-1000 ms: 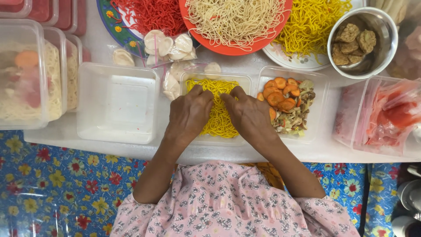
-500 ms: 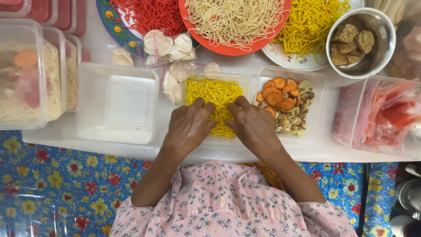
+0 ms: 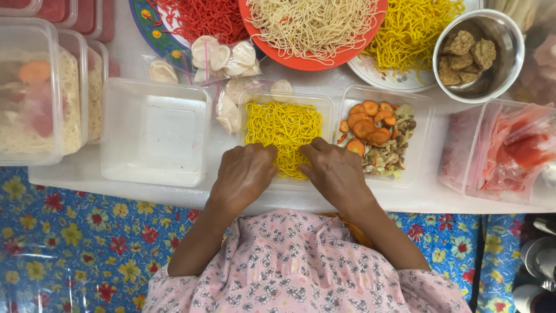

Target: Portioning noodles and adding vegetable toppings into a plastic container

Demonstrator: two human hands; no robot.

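Both hands, left hand [image 3: 244,174] and right hand [image 3: 336,173], press yellow noodles [image 3: 282,136] into a clear tub [image 3: 328,107] at the counter's [image 3: 359,200] near edge, fingers together and curled onto the noodles. An empty tub [image 3: 153,130] sits left, a carrot tub [image 3: 376,139] right. Even, gentle pressure would likely level the noodles without spilling.

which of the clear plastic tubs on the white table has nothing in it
The clear rectangular plastic tub left of the left hand; the yellow-noodle tub and the carrot tub are filled.
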